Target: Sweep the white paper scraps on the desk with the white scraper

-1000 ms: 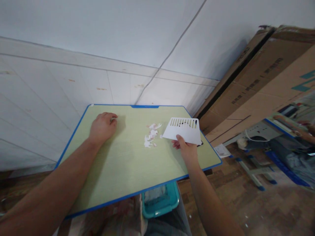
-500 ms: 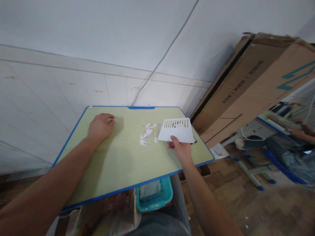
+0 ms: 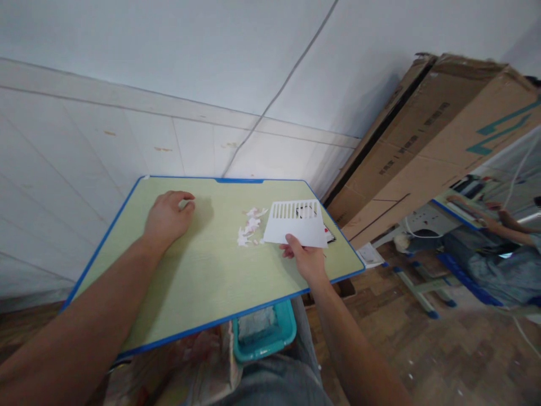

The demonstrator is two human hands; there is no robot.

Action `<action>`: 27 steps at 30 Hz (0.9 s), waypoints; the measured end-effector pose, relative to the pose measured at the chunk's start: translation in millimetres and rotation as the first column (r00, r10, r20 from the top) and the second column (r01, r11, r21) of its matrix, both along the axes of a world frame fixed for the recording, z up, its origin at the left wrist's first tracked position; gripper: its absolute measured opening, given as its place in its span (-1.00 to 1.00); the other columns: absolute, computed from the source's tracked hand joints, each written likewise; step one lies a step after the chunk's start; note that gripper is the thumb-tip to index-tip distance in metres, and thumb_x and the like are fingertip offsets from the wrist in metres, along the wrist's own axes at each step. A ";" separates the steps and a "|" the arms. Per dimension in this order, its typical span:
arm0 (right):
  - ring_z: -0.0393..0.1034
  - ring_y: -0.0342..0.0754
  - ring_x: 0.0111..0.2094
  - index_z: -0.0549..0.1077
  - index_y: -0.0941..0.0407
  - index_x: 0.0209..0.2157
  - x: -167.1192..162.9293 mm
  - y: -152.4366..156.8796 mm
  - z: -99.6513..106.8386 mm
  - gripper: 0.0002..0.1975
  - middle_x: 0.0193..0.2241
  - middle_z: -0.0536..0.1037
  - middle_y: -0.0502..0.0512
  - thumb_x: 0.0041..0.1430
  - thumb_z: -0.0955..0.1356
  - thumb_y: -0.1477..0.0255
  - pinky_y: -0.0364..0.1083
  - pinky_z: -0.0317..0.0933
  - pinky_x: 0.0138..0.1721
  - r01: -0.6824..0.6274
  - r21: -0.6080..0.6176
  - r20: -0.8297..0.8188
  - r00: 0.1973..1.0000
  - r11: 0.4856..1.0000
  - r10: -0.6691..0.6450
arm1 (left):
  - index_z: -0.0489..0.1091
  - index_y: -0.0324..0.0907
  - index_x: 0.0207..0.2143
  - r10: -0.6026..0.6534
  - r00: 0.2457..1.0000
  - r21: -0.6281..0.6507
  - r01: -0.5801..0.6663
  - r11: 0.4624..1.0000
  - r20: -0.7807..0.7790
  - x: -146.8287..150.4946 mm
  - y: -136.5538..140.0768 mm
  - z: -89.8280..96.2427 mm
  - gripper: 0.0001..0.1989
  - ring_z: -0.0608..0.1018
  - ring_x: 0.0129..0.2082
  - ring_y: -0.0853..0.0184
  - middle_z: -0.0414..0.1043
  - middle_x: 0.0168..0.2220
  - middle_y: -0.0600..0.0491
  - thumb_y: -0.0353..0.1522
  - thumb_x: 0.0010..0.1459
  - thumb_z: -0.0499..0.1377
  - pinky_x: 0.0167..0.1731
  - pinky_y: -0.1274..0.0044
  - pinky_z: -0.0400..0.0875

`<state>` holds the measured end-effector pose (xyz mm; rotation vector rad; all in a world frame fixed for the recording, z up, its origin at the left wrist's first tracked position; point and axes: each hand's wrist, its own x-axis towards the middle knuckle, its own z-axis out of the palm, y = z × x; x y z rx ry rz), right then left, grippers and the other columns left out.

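Observation:
My right hand [image 3: 308,259] grips a white card [image 3: 293,230] by its near edge, thumb on top. A row of narrow slots is cut along the card's far side, and dark lines show through some slots. Under its right end peeks a flat item [image 3: 331,234] with black and red marks, mostly hidden. White paper scraps [image 3: 251,224] lie in a loose pile just left of the card. My left hand [image 3: 168,220] rests at the left of the table [image 3: 203,282], fingers curled towards the thumb. A small pale patch shows between them; I cannot tell what it is.
A blue edge runs round the tabletop. Below its front edge sits a turquoise basin [image 3: 287,332]. A tall cardboard box [image 3: 406,146] leans at the right, near a grey cable [image 3: 279,93] on the wall. Another person's arms [image 3: 486,217] show at a desk, far right.
The view has shifted slightly. The slotted card has tilted a little in my right hand, showing more of the item under it. My left hand has barely moved; the gap by its thumb looks wider.

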<state>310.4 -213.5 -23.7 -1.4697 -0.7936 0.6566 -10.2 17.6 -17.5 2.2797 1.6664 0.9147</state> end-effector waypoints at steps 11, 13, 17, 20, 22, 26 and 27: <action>0.58 0.08 -0.56 0.63 0.02 -0.37 -15.8 -35.6 -7.6 -0.71 -0.53 0.72 0.11 0.24 0.58 0.10 0.03 0.56 -0.46 -0.022 0.019 0.043 0.999 1.000 0.021 | 0.66 -0.13 0.36 -0.098 0.963 -0.100 0.075 0.992 -0.252 2.0 9.6 -5.8 -0.40 0.56 0.54 -0.23 0.64 0.49 -0.26 -0.07 0.46 0.16 0.60 0.00 0.38; 0.60 0.10 -0.54 0.62 0.01 -0.40 -18.5 -39.0 -7.3 -0.69 -0.53 0.71 0.12 0.23 0.58 0.08 0.05 0.59 -0.43 0.019 -0.009 0.067 0.998 1.000 -0.019 | 0.66 -0.12 0.37 -0.095 0.956 -0.104 0.068 0.992 -0.279 1.5 9.2 -5.1 -0.37 0.55 0.56 -0.23 0.63 0.50 -0.24 -0.04 0.44 0.15 0.59 0.00 0.37; 0.65 0.13 -0.49 0.61 -0.02 -0.44 -23.5 -42.4 -9.2 -0.64 -0.52 0.70 0.13 0.27 0.55 0.04 0.08 0.65 -0.33 0.067 -0.025 0.114 0.991 0.997 -0.063 | 0.65 -0.13 0.40 -0.088 0.945 -0.125 0.051 0.991 -0.314 0.8 9.5 -3.1 -0.31 0.52 0.59 -0.24 0.59 0.55 -0.25 0.00 0.45 0.11 0.60 0.00 0.35; 0.63 0.12 -0.51 0.61 -0.02 -0.41 -23.9 -42.1 -7.9 -0.68 -0.53 0.69 0.10 0.25 0.55 0.05 0.08 0.62 -0.35 0.018 -0.012 0.098 0.995 1.000 -0.016 | 0.62 -0.14 0.44 -0.093 0.941 -0.150 0.046 0.988 -0.326 2.1 10.6 0.2 -0.28 0.49 0.62 -0.23 0.55 0.59 -0.24 0.03 0.46 0.10 0.62 0.02 0.33; 0.63 0.13 -0.51 0.60 -0.02 -0.41 -22.4 -42.0 -5.4 -0.68 -0.53 0.70 0.10 0.24 0.55 0.05 0.09 0.62 -0.32 0.012 -0.005 0.093 0.996 1.000 -0.011 | 0.61 -0.16 0.46 -0.092 0.941 -0.171 0.037 0.985 -0.326 2.5 9.0 4.2 -0.27 0.49 0.63 -0.24 0.54 0.60 -0.25 0.02 0.46 0.11 0.62 0.02 0.33; 0.63 0.15 -0.50 0.60 -0.04 -0.44 -20.6 -44.4 -4.9 -0.67 -0.55 0.69 0.11 0.21 0.55 0.03 0.11 0.63 -0.32 0.056 -0.025 0.080 0.995 0.998 -0.054 | 0.56 -0.21 0.51 -0.153 0.936 -0.200 0.092 0.975 -0.316 -7.4 -8.6 10.0 -0.23 0.49 0.63 -0.29 0.51 0.61 -0.31 0.04 0.47 0.18 0.64 -0.03 0.32; 0.62 0.16 -0.50 0.60 -0.05 -0.45 -21.1 -45.3 -6.9 -0.67 -0.55 0.69 0.11 0.21 0.55 0.03 0.11 0.63 -0.33 0.052 -0.030 0.076 0.996 0.998 -0.049 | 0.55 -0.20 0.52 -0.169 0.937 -0.188 0.114 0.975 -0.307 -12.8 -15.9 9.0 -0.23 0.47 0.64 -0.28 0.50 0.61 -0.32 0.05 0.48 0.19 0.64 -0.04 0.31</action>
